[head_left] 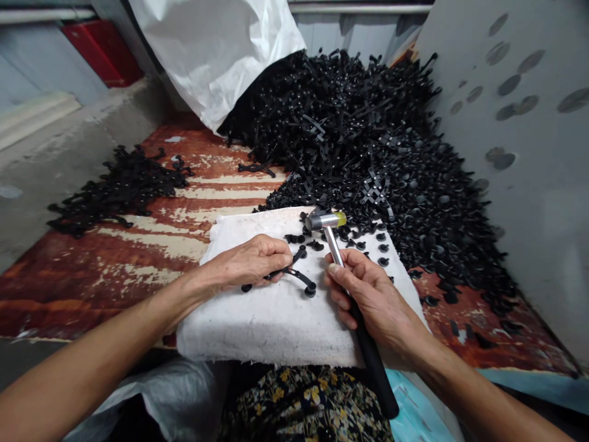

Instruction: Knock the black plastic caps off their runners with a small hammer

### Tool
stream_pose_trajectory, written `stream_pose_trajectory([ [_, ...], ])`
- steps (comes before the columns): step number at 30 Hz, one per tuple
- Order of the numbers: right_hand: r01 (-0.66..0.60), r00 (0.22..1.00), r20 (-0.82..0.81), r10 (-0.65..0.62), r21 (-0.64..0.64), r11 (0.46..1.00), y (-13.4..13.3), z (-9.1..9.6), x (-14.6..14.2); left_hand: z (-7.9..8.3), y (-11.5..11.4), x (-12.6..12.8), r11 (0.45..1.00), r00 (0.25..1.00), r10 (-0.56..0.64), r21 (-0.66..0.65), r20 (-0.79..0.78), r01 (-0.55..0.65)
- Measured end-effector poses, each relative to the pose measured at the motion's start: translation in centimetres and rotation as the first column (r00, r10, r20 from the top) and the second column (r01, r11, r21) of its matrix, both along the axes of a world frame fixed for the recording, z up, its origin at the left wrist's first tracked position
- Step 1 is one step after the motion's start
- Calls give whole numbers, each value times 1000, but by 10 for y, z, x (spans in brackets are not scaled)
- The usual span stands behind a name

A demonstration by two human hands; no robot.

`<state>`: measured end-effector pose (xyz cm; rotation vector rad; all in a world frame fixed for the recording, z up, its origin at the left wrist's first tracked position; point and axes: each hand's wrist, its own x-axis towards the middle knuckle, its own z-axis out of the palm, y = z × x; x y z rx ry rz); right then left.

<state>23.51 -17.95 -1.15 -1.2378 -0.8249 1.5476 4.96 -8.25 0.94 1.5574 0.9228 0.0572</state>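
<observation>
My left hand [260, 261] is closed, its fingers pinching a black jointed bracket [298, 276] with crossed arms and round feet at their ends. Part of the bracket is hidden behind the fingers. My right hand [363, 291] grips a mallet [335, 245] where the silver shaft meets the black handle. Its head, dark at one end and yellow at the other, is raised above the white cloth [276, 334]. Small black round-footed pieces [315, 244] lie scattered on the cloth's far part, several of them in a row on the right.
Behind the cloth rises a big heap of black parts [350, 123], spilling right toward a grey panel [529, 153]. A smaller pile of brackets [124, 190] lies left on the worn red-brown board [184, 245]. A white sack [221, 55] hangs over the heap's left side.
</observation>
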Motion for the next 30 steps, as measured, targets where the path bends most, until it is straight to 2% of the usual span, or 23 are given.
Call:
stream_pose_trajectory([
  [8, 7, 1000, 17, -6, -16, 1000, -2, 2, -1, 5, 2, 4, 995, 994, -38, 84, -102, 47],
  [10, -22, 996, 84, 23, -14, 1000, -4, 5, 1, 7, 3, 4, 995, 993, -38, 89, -116, 49],
  [12, -79, 967, 245, 69, 30, 996, -7, 8, 5, 7, 5, 3, 993, 992, -44, 100, -117, 56],
  [13, -109, 929, 361, 74, 79, 991, -7, 9, 9, 6, 7, 2, 992, 992, -49, 112, -117, 63],
  [15, -177, 796, 606, 9, 217, 960, -8, 9, 16, 4, 9, 1, 987, 991, -59, 144, -116, 76],
  [18, -305, 577, 800, -163, 397, 866, -10, 8, 24, 2, 11, 0, 983, 992, -69, 160, -109, 86],
  [20, -379, 516, 823, -238, 469, 798, -14, 9, 26, 1, 11, -1, 984, 991, -72, 154, -112, 89],
  [24, -401, 481, 786, -389, 592, 699, -22, 12, 22, 3, 9, 0, 983, 987, -61, 161, -146, 84],
  [26, -427, 425, 807, -411, 579, 694, -23, 11, 21, 4, 9, 0, 980, 987, -54, 181, -154, 82],
  [28, -491, 330, 874, -356, 481, 726, -21, 10, 22, 5, 8, 0, 976, 987, -51, 201, -152, 81],
  [30, -508, 292, 901, -319, 429, 747, -19, 9, 23, 4, 9, 0, 976, 989, -49, 203, -141, 78],
])
